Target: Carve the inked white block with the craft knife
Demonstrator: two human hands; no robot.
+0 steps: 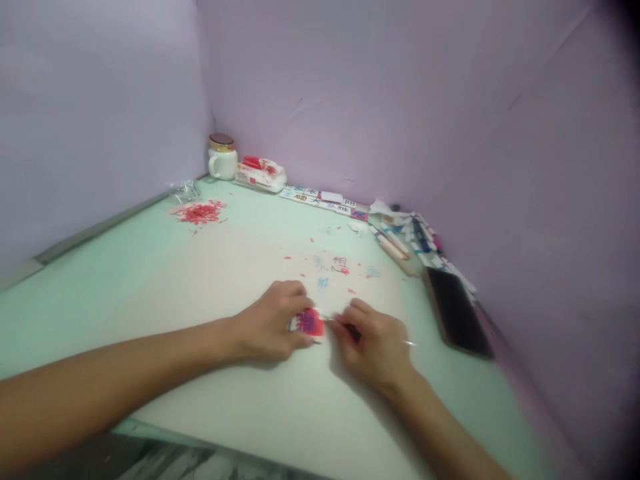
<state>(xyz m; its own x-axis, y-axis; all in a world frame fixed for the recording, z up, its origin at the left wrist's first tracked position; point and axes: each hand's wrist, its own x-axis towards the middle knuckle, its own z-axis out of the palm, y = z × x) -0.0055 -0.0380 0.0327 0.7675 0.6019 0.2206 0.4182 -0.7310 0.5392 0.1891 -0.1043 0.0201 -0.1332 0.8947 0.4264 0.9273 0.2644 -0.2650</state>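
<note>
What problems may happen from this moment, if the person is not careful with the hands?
The thin tool in the right hand points toward the small red-and-purple block, so a slip might catch the fingers of the left hand gripping it.

The block seems held only by its edges, so it could twist under pressure.

Loose red bits lie just beyond the hands and might get smeared or scattered.

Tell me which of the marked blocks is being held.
The red-and-purple block in the left hand; the other blocks, even the similarly coloured one at their right end, lie lined up by the back wall.
</note>
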